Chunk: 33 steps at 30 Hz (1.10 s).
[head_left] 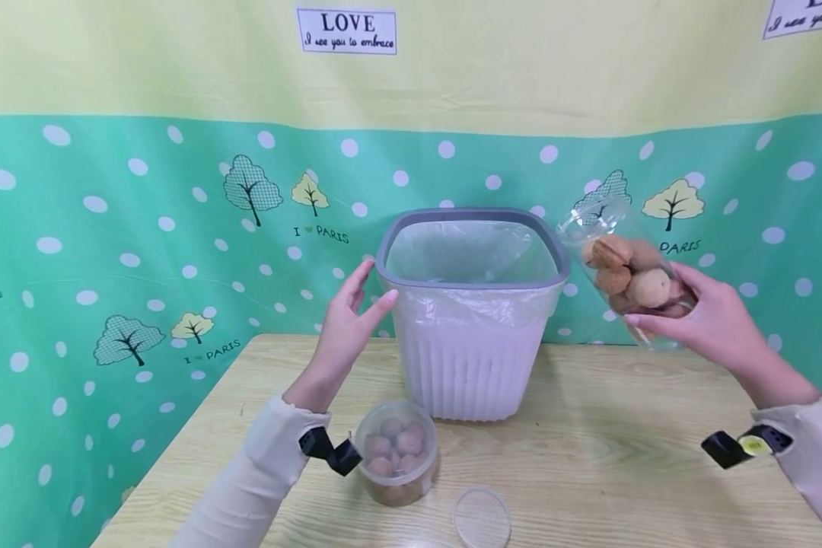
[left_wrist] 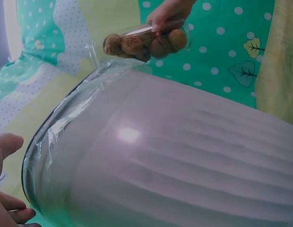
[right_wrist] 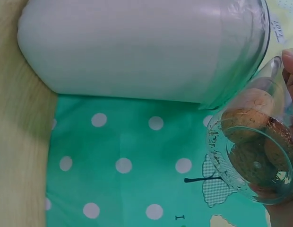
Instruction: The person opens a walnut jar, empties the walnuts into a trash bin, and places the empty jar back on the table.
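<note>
Tilted in my right hand [head_left: 715, 323] is a clear jar [head_left: 599, 217] of walnuts [head_left: 613, 278], its mouth end up and to the left beside the bin. Thumb and fingers grip it near the base; the right wrist view shows the jar's round bottom [right_wrist: 257, 165]. A white waste bin [head_left: 466, 365] with a grey rim and a clear plastic liner [head_left: 462, 304] stands upright on the table. At the bin's left rim is my left hand [head_left: 345, 320], fingers spread and fairly straight, with nothing held.
A round clear tub [head_left: 399, 493] with several brown balls inside stands in front of the bin, near my left forearm. Beside it lies a clear round lid [head_left: 482, 521] on the wooden table [head_left: 610, 457]. A patterned green and yellow cloth [head_left: 199, 190] hangs behind.
</note>
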Available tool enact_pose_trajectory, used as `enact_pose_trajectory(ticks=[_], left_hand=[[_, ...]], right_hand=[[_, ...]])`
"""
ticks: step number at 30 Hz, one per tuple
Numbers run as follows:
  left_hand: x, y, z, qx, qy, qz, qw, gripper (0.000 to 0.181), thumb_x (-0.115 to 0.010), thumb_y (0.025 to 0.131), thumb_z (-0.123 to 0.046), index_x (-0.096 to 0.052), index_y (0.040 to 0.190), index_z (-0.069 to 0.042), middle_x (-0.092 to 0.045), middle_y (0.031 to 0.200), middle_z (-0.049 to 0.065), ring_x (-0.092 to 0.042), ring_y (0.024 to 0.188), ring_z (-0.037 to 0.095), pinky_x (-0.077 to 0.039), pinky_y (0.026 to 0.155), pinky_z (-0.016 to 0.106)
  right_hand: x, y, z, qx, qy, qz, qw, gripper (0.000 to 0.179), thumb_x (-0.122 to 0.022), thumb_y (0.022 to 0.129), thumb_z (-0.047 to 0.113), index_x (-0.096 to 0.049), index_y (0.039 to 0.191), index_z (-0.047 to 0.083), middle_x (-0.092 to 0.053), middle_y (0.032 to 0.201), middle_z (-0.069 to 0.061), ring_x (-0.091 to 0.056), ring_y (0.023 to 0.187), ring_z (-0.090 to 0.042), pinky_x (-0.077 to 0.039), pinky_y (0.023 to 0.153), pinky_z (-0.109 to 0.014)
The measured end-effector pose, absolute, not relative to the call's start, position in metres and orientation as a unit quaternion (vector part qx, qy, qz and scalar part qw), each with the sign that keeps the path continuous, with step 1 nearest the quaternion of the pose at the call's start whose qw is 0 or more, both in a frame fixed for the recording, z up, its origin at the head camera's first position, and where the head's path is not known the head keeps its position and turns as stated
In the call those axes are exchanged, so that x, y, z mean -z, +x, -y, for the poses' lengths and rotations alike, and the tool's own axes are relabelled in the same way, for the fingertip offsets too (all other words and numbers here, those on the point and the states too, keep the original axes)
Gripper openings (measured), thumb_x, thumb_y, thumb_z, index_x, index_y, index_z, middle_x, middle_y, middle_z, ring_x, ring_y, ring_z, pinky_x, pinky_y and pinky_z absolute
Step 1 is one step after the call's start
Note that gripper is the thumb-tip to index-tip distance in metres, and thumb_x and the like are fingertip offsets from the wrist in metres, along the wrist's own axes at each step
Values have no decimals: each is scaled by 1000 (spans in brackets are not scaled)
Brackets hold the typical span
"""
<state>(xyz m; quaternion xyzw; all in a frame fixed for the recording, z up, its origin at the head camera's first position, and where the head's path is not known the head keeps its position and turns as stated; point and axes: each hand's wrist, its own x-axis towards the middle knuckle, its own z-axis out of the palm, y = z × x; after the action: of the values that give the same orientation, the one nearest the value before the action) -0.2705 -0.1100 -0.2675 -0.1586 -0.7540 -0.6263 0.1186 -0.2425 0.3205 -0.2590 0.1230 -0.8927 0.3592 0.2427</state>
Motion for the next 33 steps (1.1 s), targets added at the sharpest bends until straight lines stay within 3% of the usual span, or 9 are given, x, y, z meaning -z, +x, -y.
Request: enact_pose_trajectory(ticks=[6,18,24,33], left_hand=[[258,-277,109,627,-153,755,118,73,-64,88,-41,-28,148,-22,-22,154,-11,-17,142,12,-19,115,27],[248,-291,103,624,-157,757,113,72,-65,87,-41,-31,147,-20,-25,154,-6,-18,142,11,-20,114,27],[245,-298,99,622,-163,759,101,74,-65,87,-41,-30,148,-17,-25,154,-5,-16,143,15,-21,115,32],[244,-303,96,625,-159,758,98,74,-67,86,-37,-31,147,-16,-28,153,1,-26,139,15,-29,111,29]], right_hand=[[237,-255,-320,-335,126,905,229,63,-82,73,20,-51,127,8,-56,92,21,-55,76,5,-47,57,-14],[209,-273,-314,-303,139,916,223,71,-82,73,26,-49,132,7,-57,111,-14,-50,80,-1,-42,59,-14],[197,-285,-315,-289,136,925,207,77,-82,72,31,-46,136,8,-58,113,-16,-50,83,-7,-44,58,-17],[181,-302,-314,-260,160,932,198,76,-82,72,33,-47,136,9,-59,111,-16,-50,84,-16,-45,59,-20]])
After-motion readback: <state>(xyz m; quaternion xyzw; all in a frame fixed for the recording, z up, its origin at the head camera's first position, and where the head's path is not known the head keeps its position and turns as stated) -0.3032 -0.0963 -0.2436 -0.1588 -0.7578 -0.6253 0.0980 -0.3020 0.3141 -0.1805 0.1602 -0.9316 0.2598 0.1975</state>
